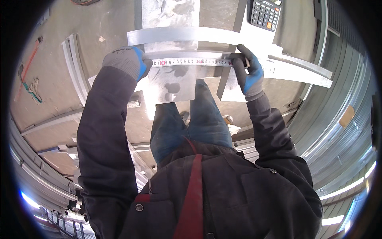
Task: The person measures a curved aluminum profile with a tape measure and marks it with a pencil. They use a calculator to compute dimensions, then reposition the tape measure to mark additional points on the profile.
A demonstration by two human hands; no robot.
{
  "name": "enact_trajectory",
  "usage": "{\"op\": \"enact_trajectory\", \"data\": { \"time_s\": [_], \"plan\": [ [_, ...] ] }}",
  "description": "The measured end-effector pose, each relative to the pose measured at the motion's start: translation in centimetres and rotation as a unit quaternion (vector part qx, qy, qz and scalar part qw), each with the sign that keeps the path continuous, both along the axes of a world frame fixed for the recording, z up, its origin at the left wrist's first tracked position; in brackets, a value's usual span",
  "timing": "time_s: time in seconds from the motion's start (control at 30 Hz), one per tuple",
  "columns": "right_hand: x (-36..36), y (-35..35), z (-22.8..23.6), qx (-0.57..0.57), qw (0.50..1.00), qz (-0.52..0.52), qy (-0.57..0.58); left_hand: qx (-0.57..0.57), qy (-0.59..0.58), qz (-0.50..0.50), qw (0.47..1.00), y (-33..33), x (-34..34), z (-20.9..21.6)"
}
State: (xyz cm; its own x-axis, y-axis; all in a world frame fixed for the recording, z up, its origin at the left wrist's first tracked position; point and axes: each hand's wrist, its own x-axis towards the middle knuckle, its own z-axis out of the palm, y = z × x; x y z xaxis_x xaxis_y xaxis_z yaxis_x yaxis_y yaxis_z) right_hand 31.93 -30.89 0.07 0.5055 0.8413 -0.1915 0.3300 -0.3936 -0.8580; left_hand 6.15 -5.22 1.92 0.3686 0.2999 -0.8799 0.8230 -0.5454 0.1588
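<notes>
A white tape measure point(187, 62) with black and red marks stretches from side to side between my hands. My left hand point(126, 63), in a grey and blue glove, is closed on the tape's left end; most of its fingers are turned out of sight. At the other end my right hand point(249, 73), gloved alike, pinches a slim dark pen-like tool point(227, 57) that lies close to the tape. Along the far edge of the tape runs a pale metal strip point(179, 55). Both cross a wide metal plate point(173, 89) with dark smudges, which points toward my legs.
Farther off, another metal bar point(181, 35) lies across the plate. A black calculator point(264, 15) rests at the far right. Long metal profiles point(334, 115) are stacked on the right, and two narrow strips point(75, 65) lie on the left. A red and green tool point(31, 85) sits at far left.
</notes>
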Motion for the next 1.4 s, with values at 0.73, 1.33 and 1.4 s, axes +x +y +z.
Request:
{"op": "enact_trajectory", "data": {
  "time_s": [0.73, 1.33, 1.4],
  "plan": [
    [-10.2, 9.6, -2.5, 0.046, 0.987, 0.153, 0.029, 0.024, 0.034, -0.024, 0.999, 0.1, 1.9, 1.4],
    [-10.4, 9.8, -2.1, 0.039, 0.984, 0.171, 0.016, 0.042, 0.010, -0.002, 0.999, -0.3, 1.3, 0.2],
    [-10.4, 9.8, -2.1, 0.030, 0.984, 0.174, 0.017, 0.044, 0.009, 0.001, 0.999, -0.3, 1.3, 0.1]
  ]
}}
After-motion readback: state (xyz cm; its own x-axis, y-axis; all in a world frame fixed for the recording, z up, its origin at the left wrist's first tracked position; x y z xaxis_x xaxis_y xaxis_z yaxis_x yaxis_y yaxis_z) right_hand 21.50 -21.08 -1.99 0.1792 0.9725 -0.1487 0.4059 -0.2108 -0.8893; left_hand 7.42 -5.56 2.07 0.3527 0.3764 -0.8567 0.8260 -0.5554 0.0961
